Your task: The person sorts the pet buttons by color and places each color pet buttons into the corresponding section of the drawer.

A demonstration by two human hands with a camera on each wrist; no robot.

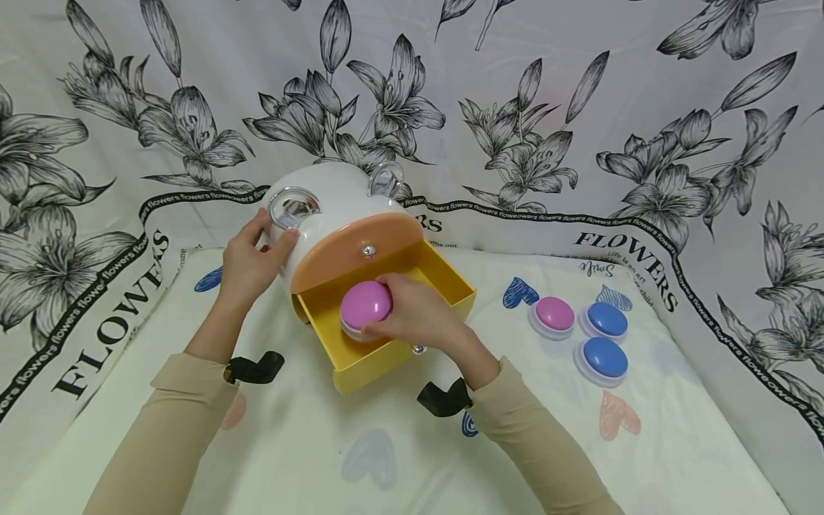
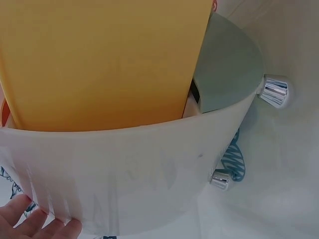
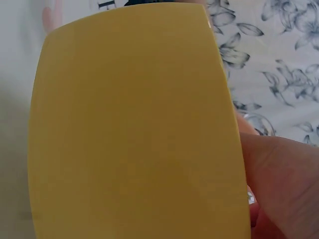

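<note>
In the head view, my left hand (image 1: 251,261) grips the left side of a glossy white rounded drawer box (image 1: 337,187), its thumb near the front edge. The fingertips press the white shell in the left wrist view. A yellow drawer (image 1: 360,375) is pulled out below a closed orange drawer front (image 1: 360,247) with a silver knob (image 1: 368,251). My right hand (image 1: 418,311) holds a pink round push button (image 1: 365,304) with a white base inside the yellow drawer. In the right wrist view, the drawer's yellow front (image 3: 134,119) hides the button and most of the hand.
To the right on the pale cloth (image 1: 444,458) lie another pink button (image 1: 554,313) and two blue buttons (image 1: 605,356), all with white bases. Clear rings (image 1: 294,207) stick out from the box. Behind hangs a flower-print curtain (image 1: 515,43). A grey-green panel (image 2: 229,64) shows beside the yellow drawer.
</note>
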